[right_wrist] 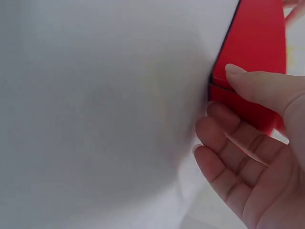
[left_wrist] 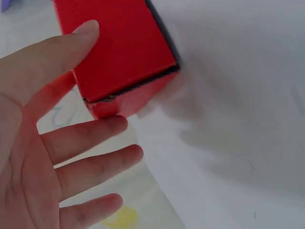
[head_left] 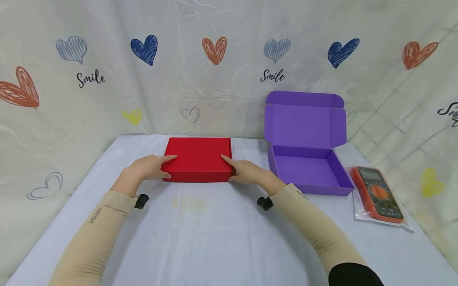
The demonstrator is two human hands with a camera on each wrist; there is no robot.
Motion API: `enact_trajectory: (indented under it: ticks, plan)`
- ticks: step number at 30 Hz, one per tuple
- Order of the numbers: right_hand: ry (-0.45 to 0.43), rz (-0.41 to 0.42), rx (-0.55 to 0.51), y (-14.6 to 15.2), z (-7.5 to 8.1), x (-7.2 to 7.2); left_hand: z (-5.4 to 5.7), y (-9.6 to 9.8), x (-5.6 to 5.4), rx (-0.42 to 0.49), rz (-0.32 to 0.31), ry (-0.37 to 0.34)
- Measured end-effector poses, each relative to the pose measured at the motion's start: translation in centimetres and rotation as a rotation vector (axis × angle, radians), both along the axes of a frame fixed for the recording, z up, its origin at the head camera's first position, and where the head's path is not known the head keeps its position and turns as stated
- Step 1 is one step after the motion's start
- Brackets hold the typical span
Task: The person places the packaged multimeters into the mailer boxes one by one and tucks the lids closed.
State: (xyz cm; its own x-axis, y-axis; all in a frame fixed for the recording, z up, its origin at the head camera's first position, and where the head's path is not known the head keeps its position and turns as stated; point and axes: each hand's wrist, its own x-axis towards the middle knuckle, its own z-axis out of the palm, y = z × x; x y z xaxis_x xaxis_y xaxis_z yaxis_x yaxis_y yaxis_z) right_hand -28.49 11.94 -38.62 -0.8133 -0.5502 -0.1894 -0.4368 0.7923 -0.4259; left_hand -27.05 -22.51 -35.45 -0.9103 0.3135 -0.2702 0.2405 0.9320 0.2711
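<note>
A closed red cardboard box [head_left: 200, 155] lies toward the back of the white table. My left hand [head_left: 152, 165] holds its left end, index finger on the top and thumb on the front face. In the left wrist view, the left thumb [left_wrist: 71, 45] presses the red front panel while the other fingers spread past the corner. At the opposite end, my right hand [head_left: 248, 171] grips the box, its index finger on the lid. The right wrist view shows the right thumb [right_wrist: 257, 88] on the front face and the fingers bent beside the end wall.
Right of the red box stands an open purple box [head_left: 304, 167], its lid [head_left: 304, 123] raised against the backdrop. An orange multimeter [head_left: 379, 192] in a clear plastic bag lies at the table's right side. A curtain printed with hearts [head_left: 214, 49] hangs behind the table [head_left: 214, 238].
</note>
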Motion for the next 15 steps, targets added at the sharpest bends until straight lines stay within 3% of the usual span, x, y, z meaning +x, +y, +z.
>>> enact_trajectory:
  ticks: [5,10,13,15]
  plan:
    - [0.105,0.090,-0.010,1.8,1.4,0.7,0.6,0.4,0.1,-0.040,0.025,0.045]
    - [0.243,0.139,-0.117,4.9,3.0,2.2,1.6,1.1,0.2,0.028,0.047,0.128]
    - [0.320,0.109,-0.182,7.1,4.0,2.6,2.4,2.1,0.1,0.100,0.029,0.220]
    - [0.374,0.074,-0.217,8.6,4.5,2.7,2.8,3.2,-0.2,0.155,0.007,0.319]
